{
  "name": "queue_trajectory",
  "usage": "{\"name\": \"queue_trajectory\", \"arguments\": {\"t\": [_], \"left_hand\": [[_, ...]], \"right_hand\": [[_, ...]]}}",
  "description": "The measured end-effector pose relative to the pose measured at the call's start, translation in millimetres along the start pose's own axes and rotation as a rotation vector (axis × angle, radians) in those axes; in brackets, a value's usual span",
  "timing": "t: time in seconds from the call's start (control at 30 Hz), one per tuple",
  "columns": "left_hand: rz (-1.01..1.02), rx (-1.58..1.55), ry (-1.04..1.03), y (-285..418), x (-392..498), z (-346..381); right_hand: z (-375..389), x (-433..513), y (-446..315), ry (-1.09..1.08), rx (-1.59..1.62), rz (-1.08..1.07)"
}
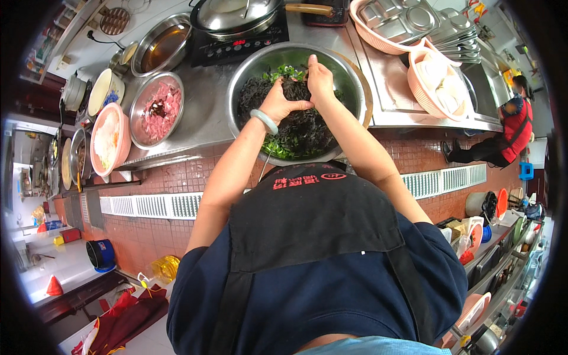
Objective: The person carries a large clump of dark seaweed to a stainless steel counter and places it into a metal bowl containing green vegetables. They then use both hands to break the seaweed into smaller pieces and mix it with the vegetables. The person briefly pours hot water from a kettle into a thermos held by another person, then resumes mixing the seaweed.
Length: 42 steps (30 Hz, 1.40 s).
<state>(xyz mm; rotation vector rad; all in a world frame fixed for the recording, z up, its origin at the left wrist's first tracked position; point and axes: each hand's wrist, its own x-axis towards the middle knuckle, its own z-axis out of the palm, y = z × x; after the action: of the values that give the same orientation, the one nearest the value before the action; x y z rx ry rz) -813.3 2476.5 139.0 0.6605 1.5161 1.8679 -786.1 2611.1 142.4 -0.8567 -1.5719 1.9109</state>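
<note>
Before me a large stainless steel bowl (236, 95) holds dark, stringy shreds (306, 128) that look like seaweed. Chopped green herbs (284, 73) lie at its far side, and more show near its close rim. Both hands are inside the bowl, cupped around a clump of the dark shreds. My left hand (282, 104), below a pale bangle (265, 121) on the wrist, holds the clump's left side. My right hand (320, 80) presses from the right, thumb and fingers partly hidden. A thin metal handle (265, 165) sticks out over the near rim.
Left on the steel counter stand a bowl of sliced raw meat (162, 108), a pink basket (124, 133) and a bowl of brown liquid (164, 49). A lidded wok (237, 15) sits on a lit induction cooker (239, 46). Metal trays (399, 20) fill the right back. A person (514, 128) stands far right.
</note>
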Motion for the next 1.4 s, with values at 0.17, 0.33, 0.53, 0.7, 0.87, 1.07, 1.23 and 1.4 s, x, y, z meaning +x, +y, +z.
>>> {"name": "queue_trajectory", "arguments": {"t": [0.17, 0.33, 0.53, 0.7, 0.87, 1.07, 1.23, 1.4], "left_hand": [[-0.097, 0.533, -0.063, 10, -2, -10], [-0.021, 0.770, -0.003, 9, -6, -3], [-0.016, 0.911, 0.026, 4, -3, -1], [0.231, 1.182, 0.003, 3, -5, -17], [0.030, 0.878, -0.024, -4, 11, -29], [-0.151, 0.484, -0.180, 4, 21, -31], [-0.169, 0.321, -0.227, 20, 25, -25], [-0.159, 0.599, -0.120, 19, 12, -12]], "right_hand": [[-10, -5, -2, -0.312, -0.580, -0.261], [-17, -1, -5, -0.500, -0.748, -0.570], [-30, 9, -18, -0.601, -1.193, -0.702], [-50, 29, -5, -0.663, -1.328, -0.816], [-46, 36, 23, -0.570, -0.645, -0.401], [-35, 5, 5, -0.619, 0.006, -0.116], [-35, -11, -21, -0.629, -0.689, -0.824], [-34, -6, -8, -0.567, -0.703, -0.735]]}}
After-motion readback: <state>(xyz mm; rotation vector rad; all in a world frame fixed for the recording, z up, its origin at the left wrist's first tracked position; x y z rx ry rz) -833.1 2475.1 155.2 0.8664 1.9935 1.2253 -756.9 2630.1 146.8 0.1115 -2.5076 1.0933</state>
